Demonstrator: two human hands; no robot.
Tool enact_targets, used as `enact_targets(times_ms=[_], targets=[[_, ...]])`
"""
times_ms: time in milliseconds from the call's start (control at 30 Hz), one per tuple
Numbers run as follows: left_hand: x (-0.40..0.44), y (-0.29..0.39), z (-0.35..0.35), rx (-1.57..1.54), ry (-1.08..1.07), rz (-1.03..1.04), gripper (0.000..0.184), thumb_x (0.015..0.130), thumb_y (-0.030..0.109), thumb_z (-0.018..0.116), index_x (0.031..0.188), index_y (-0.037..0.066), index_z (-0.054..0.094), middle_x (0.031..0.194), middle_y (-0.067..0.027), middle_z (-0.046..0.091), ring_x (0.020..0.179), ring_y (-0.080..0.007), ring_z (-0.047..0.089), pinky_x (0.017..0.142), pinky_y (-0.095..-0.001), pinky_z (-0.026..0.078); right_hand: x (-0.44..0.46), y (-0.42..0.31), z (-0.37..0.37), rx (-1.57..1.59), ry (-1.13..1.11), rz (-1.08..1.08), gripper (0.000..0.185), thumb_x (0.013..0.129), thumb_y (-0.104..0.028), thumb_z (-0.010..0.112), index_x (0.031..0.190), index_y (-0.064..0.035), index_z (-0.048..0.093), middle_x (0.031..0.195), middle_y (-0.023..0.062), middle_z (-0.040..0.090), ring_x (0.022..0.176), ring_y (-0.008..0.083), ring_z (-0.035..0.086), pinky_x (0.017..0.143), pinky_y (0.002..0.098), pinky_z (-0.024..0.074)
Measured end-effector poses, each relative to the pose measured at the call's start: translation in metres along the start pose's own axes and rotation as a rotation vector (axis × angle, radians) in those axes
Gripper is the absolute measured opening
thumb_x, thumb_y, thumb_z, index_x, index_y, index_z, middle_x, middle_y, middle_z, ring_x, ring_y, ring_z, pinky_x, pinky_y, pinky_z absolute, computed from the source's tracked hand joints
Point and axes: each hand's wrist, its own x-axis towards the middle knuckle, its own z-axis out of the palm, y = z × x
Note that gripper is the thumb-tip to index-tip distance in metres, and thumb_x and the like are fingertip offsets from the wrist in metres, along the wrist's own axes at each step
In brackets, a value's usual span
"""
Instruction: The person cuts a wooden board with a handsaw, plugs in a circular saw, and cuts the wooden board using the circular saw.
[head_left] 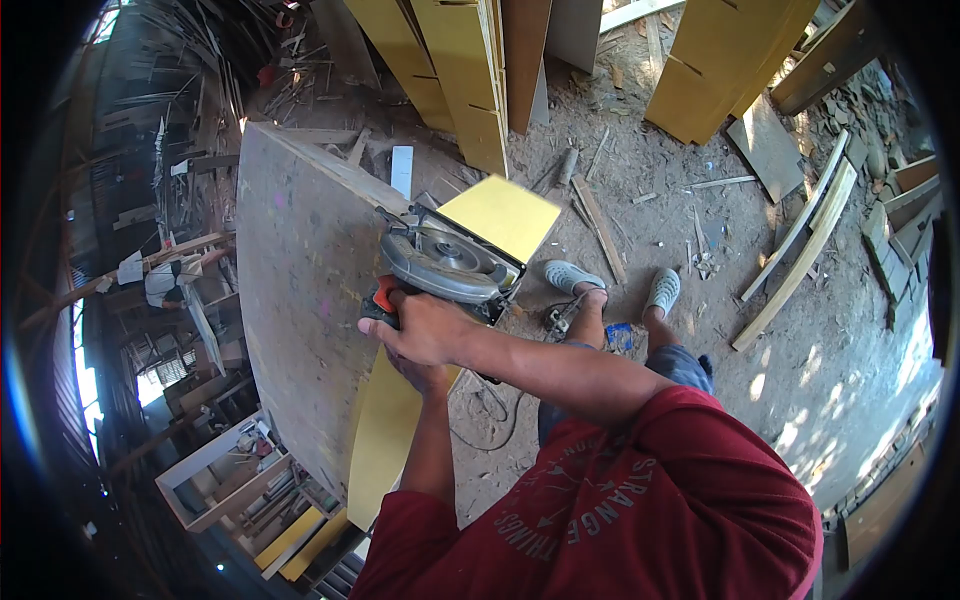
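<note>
My right hand (428, 328) is closed around the rear handle of a circular saw (445, 262), next to its orange part. The saw sits at the edge of a large worn wooden work table (300, 260). Just below it, my left hand (428, 376) is partly covered by the right hand, and its fingers are hidden. A yellow board (385, 435) lies along the table edge, close under my left wrist. On the far side of the saw, a yellow panel piece (505, 218) sticks out past the edge.
Tall yellow panels (450, 70) stand ahead, with more yellow panels (730, 55) at the upper right. Wood strips (800, 250) and scraps litter the dirt floor. A cable (490, 430) loops near my feet. Another person (165, 283) is at the far left. A wooden frame (220, 470) lies lower left.
</note>
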Motion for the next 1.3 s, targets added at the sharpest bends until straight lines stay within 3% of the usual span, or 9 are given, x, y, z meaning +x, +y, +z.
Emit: enact_targets(times_ms=[367,467,567,667,1000,1033,1067,1200,1300], targets=[[-0.005,-0.009,-0.002,-0.01,-0.016,0.022,0.069,0.099,0.037,0.068,0.152,-0.004,0.049,0.156,-0.0302,0.049,0.147,-0.0486,0.042,0.124,-0.0588,0.032,0.024,-0.008,-0.001,0.005,-0.029,0.013,0.077,0.104,-0.066,0.05,0.115,0.0077,0.069,0.107,0.0314,0.074,0.11,0.046,0.072,0.105,0.0539,0.0502],[-0.008,-0.008,0.003,-0.037,0.106,0.027,0.083,0.098,0.068,0.058,0.148,0.001,0.056,0.152,-0.0302,0.054,0.145,-0.05,0.044,0.121,-0.0597,0.033,0.029,-0.011,-0.001,0.007,-0.019,0.005,0.077,0.104,-0.066,0.05,0.115,0.0078,0.069,0.107,0.0312,0.074,0.109,0.0459,0.072,0.105,0.0539,0.0503],[-0.01,-0.014,0.006,-0.073,0.118,0.039,0.091,0.101,0.073,0.051,0.152,-0.002,0.051,0.158,-0.0323,0.048,0.148,-0.0529,0.038,0.122,-0.0615,0.03,0.033,-0.012,0.001,0.005,-0.017,-0.005,0.077,0.104,-0.066,0.05,0.115,0.0081,0.069,0.107,0.0312,0.074,0.109,0.0459,0.072,0.105,0.0538,0.0504],[-0.01,0.001,-0.007,-0.091,0.025,0.0,0.095,0.104,0.068,0.048,0.163,-0.004,0.032,0.168,-0.0337,0.031,0.155,-0.054,0.028,0.128,-0.0631,0.021,0.041,-0.013,0.001,0.013,-0.02,-0.005,0.078,0.104,-0.066,0.05,0.116,0.008,0.069,0.108,0.0316,0.074,0.11,0.0456,0.072,0.104,0.0534,0.0507],[-0.01,0.007,-0.014,-0.114,0.114,0.036,0.085,0.102,0.06,0.056,0.158,-0.002,0.042,0.165,-0.0328,0.036,0.155,-0.0504,0.032,0.127,-0.062,0.021,0.069,-0.027,0.002,0.024,-0.04,0.018,0.086,0.101,-0.076,0.051,0.092,0.0059,0.074,0.082,0.0179,0.077,0.086,0.0352,0.079,0.096,0.0487,0.0573],[-0.01,0.008,-0.018,-0.104,0.119,0.019,0.084,0.101,0.059,0.057,0.159,0.0,0.041,0.166,-0.0315,0.035,0.156,-0.049,0.032,0.128,-0.0615,0.021,0.068,-0.033,-0.004,0.072,-0.132,0.001,0.085,0.099,-0.076,0.056,0.115,0.0069,0.069,0.1,0.03,0.075,0.104,0.0419,0.075,0.096,0.0477,0.0564],[-0.009,0.013,-0.021,-0.101,0.119,0.003,0.084,0.101,0.058,0.058,0.16,0.002,0.04,0.167,-0.0302,0.035,0.156,-0.0477,0.031,0.128,-0.061,0.02,0.078,-0.019,0.013,-0.011,0.01,-0.069,0.086,0.098,-0.075,0.059,0.115,0.009,0.068,0.102,0.0302,0.075,0.104,0.0416,0.076,0.095,0.0474,0.0565],[-0.008,0.018,-0.03,-0.126,0.122,-0.01,0.085,0.099,0.054,0.062,0.165,0.008,0.035,0.17,-0.0253,0.033,0.159,-0.0435,0.028,0.131,-0.0598,0.018,0.073,-0.028,0.012,-0.104,0.024,-0.104,0.081,0.094,-0.061,0.075,0.124,0.0133,0.065,0.105,0.0308,0.075,0.106,0.041,0.076,0.096,0.0439,0.0559],[-0.007,0.024,-0.044,-0.155,0.111,-0.025,0.081,0.098,0.044,0.067,0.161,0.002,0.038,0.168,-0.0273,0.034,0.158,-0.0455,0.029,0.13,-0.0607,0.02,0.072,-0.034,0.012,-0.087,0.007,-0.099,0.073,0.091,-0.05,0.081,0.126,0.0115,0.066,0.107,0.0286,0.077,0.106,0.0364,0.076,0.095,0.0422,0.056]])
